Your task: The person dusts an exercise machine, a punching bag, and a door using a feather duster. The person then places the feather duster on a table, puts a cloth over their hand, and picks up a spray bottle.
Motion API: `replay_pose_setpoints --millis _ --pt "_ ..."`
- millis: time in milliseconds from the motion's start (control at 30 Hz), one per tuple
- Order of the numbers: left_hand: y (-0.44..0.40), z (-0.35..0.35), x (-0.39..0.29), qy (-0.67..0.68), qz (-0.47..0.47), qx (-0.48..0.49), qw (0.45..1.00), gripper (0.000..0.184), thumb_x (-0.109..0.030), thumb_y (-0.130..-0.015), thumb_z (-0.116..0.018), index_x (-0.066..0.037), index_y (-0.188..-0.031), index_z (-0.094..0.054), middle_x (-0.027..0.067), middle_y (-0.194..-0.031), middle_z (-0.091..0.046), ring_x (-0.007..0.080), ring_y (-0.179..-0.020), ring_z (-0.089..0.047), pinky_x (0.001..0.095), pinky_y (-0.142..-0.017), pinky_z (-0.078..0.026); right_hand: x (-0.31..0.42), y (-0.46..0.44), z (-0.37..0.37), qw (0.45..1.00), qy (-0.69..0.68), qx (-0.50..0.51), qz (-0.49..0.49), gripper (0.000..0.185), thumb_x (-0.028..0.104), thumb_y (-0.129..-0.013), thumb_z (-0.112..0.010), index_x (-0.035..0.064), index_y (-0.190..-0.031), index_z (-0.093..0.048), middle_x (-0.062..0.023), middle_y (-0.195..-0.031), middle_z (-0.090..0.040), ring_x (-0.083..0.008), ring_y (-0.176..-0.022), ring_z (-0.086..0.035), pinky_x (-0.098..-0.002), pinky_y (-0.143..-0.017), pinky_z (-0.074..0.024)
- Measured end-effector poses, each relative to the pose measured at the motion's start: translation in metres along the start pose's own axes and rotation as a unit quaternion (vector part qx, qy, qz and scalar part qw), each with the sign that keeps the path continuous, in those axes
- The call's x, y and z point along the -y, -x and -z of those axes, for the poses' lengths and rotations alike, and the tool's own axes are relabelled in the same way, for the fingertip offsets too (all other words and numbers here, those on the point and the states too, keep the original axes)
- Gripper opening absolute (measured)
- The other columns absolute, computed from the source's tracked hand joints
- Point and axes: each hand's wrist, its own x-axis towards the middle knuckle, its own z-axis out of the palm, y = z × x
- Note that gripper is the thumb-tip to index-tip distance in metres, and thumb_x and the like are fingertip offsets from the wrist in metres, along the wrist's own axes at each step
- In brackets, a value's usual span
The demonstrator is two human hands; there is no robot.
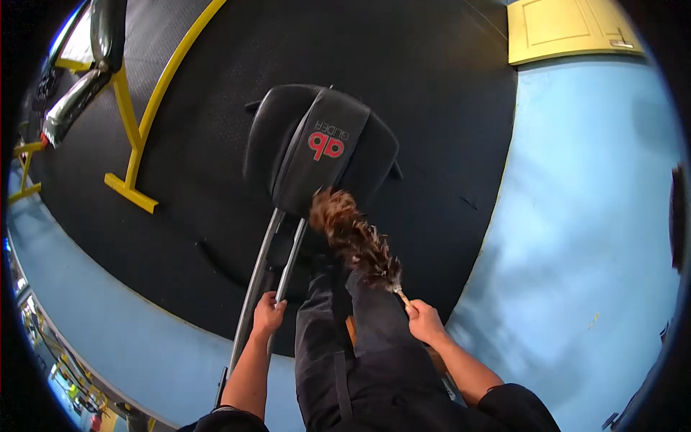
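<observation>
Brown feathers make our duster seem light, soft and easily crushed; its stiff handle suits gripping, and our right hand is closed there. Its head slants beside the padded seat; our left hand clasps a metal rail.

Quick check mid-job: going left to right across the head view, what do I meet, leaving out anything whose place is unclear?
Yellow floor stand → left hand → feather duster → right hand → yellow door.
</observation>
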Motion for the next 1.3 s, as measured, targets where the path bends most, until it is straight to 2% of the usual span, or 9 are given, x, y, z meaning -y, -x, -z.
replay_pose_setpoints --millis 133,367,533,667,833,900,933,1067,1300 --pt "-0.023 0.002 0.031 -0.005 0.045 0.006 0.999 0.051 -0.030 -0.077 -0.065 -0.002 -0.117 -0.053 0.0165 -0.100 -0.064 0.0294 -0.096 -0.061 0.0361 -0.084 -0.047 -0.020 -0.054 0.027 0.984 -0.038 -0.160 -0.061 0.011 0.013 -0.087 -0.052 0.0017 -0.088 -0.055 -0.0246 -0.081 -0.060 -0.0448 -0.081 -0.057 -0.0483 -0.066 -0.0461" --pt "-0.042 0.020 -0.093 -0.071 0.022 -0.048 0.996 0.047 -0.026 -0.077 -0.065 -0.001 -0.115 -0.053 0.0139 -0.084 -0.066 0.0297 -0.085 -0.064 0.0359 -0.079 -0.048 -0.001 -0.088 0.054 0.993 -0.061 -0.100 -0.012 0.011 0.014 -0.087 -0.052 0.0036 -0.089 -0.054 -0.0266 -0.080 -0.059 -0.0466 -0.079 -0.057 -0.0531 -0.066 -0.0453" --pt "-0.129 -0.018 -0.131 -0.029 -0.050 -0.089 0.994 0.051 -0.024 -0.075 -0.066 0.001 -0.117 -0.050 0.0212 -0.102 -0.060 0.0349 -0.099 -0.058 0.0407 -0.083 -0.046 -0.030 -0.243 0.087 0.992 -0.112 -0.046 0.035 0.014 0.014 -0.088 -0.052 0.0013 -0.088 -0.058 -0.0243 -0.081 -0.058 -0.0442 -0.081 -0.055 -0.0469 -0.066 -0.0431" --pt "-0.166 -0.056 -0.274 -0.199 -0.186 -0.168 0.947 0.080 -0.025 -0.073 -0.070 0.001 -0.136 -0.028 0.0335 -0.128 -0.036 0.0457 -0.122 -0.036 0.0447 -0.100 -0.035 0.014 -0.374 0.148 0.987 -0.081 0.016 0.138 0.015 0.017 -0.087 -0.051 0.0047 -0.090 -0.059 -0.0216 -0.081 -0.059 -0.0423 -0.079 -0.056 -0.0459 -0.066 -0.0444" --pt "-0.241 -0.070 -0.437 -0.180 -0.011 -0.166 0.969 0.127 -0.047 -0.061 -0.079 -0.001 -0.143 0.007 0.0371 -0.143 -0.004 0.0486 -0.134 -0.012 0.0505 -0.108 -0.020 0.012 -0.478 0.176 0.984 -0.018 0.072 0.161 0.020 0.022 -0.087 -0.051 0.0073 -0.093 -0.063 -0.0193 -0.084 -0.062 -0.0386 -0.084 -0.059 -0.0452 -0.071 -0.0461" --pt "-0.272 -0.074 -0.470 -0.141 0.248 -0.098 0.953 0.146 -0.057 -0.054 -0.081 -0.002 -0.137 0.026 0.0378 -0.141 0.014 0.0492 -0.135 0.003 0.0548 -0.109 -0.011 -0.008 -0.471 0.181 0.987 -0.001 0.107 0.117 0.020 0.022 -0.087 -0.052 0.0087 -0.096 -0.064 -0.0188 -0.083 -0.063 -0.0381 -0.084 -0.060 -0.0444 -0.072 -0.0462" --pt "-0.277 -0.075 -0.472 -0.138 0.266 -0.074 0.951 0.151 -0.056 -0.053 -0.082 -0.003 -0.131 0.036 0.0381 -0.138 0.024 0.0511 -0.132 0.015 0.0561 -0.108 -0.005 -0.026 -0.467 0.179 0.990 -0.001 0.079 0.114 0.020 0.021 -0.087 -0.052 0.0098 -0.098 -0.064 -0.0182 -0.084 -0.063 -0.0377 -0.084 -0.060 -0.0447 -0.072 -0.0462" --pt "-0.296 -0.090 -0.458 -0.193 0.290 -0.114 0.931 0.152 -0.055 -0.052 -0.084 0.000 -0.131 0.034 0.0406 -0.137 0.019 0.0535 -0.132 0.008 0.0585 -0.108 -0.010 -0.002 -0.491 0.165 0.980 0.085 0.028 0.179 0.021 0.021 -0.087 -0.051 0.0124 -0.104 -0.061 -0.0154 -0.088 -0.064 -0.0359 -0.086 -0.061 -0.0457 -0.073 -0.0471" --pt "-0.304 -0.089 -0.461 -0.158 0.341 -0.089 0.922 0.150 -0.052 -0.056 -0.083 0.000 -0.128 0.038 0.0378 -0.136 0.028 0.0496 -0.132 0.019 0.0525 -0.111 -0.003 0.085 -0.560 0.130 0.962 0.126 0.107 0.216 0.024 0.022 -0.088 -0.049 0.0166 -0.109 -0.061 -0.0159 -0.092 -0.063 -0.0354 -0.091 -0.059 -0.0449 -0.076 -0.0472"
